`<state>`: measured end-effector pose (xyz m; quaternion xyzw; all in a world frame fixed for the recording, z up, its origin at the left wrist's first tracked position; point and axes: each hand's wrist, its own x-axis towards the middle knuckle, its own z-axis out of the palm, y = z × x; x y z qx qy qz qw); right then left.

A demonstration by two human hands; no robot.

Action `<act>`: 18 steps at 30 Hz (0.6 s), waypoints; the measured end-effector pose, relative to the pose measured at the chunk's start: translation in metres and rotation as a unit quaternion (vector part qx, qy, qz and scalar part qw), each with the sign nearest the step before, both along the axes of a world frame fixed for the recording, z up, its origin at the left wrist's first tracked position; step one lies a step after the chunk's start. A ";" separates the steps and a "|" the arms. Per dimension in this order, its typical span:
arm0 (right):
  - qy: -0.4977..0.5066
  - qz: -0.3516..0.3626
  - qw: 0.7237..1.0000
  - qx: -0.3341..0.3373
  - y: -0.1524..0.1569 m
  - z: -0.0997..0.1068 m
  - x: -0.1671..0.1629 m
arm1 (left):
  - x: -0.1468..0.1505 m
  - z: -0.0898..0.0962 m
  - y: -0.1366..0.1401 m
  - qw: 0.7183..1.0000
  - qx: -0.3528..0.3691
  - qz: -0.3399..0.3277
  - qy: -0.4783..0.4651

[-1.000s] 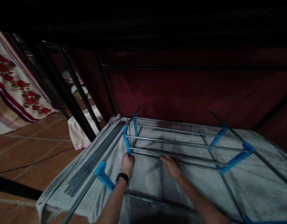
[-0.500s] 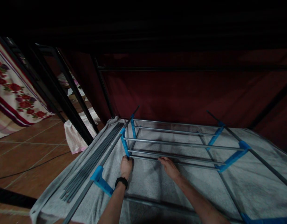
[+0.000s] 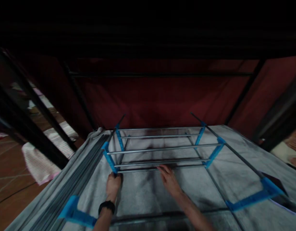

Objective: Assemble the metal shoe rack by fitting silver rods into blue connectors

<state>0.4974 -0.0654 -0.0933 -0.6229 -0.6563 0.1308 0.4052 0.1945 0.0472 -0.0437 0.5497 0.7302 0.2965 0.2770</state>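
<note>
A rack frame of grey metal tubes and blue plastic brackets lies on a grey cloth (image 3: 140,192). My left hand (image 3: 113,184), with a black band (image 3: 106,207) on its wrist, is closed at the lower end of a left blue bracket (image 3: 109,158). Its fingertips are partly hidden by the hand itself. Farther right, my right hand (image 3: 169,179) has its fingers curled at the lowest metal tube (image 3: 138,170) of the middle section. That tube runs across to a right blue bracket (image 3: 213,153).
Several loose tubes (image 3: 73,183) lie along the left side of the cloth. A nearer blue bracket (image 3: 76,213) stands by my left forearm. Dark posts (image 3: 30,125) rise at the left, with dark red fabric (image 3: 152,102) behind. A dark flat object (image 3: 275,184) lies at right.
The view has swung to the right, so the frame appears shifted left. Both hands stay at the same parts of the frame; the right hand's fingers look slightly more spread.
</note>
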 end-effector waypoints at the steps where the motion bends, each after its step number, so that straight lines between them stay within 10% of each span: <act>1: 0.018 -0.036 0.999 0.015 -0.011 -0.005 0.013 | -0.002 0.000 0.002 1.000 0.001 -0.010 0.000; 9: 0.136 -0.486 0.861 0.054 -0.079 -0.017 0.161 | -0.014 -0.010 0.024 1.000 0.008 0.021 -0.009; 18: 0.148 -0.438 0.884 -0.065 -0.062 -0.012 0.195 | -0.011 -0.002 0.038 0.998 -0.010 0.041 0.037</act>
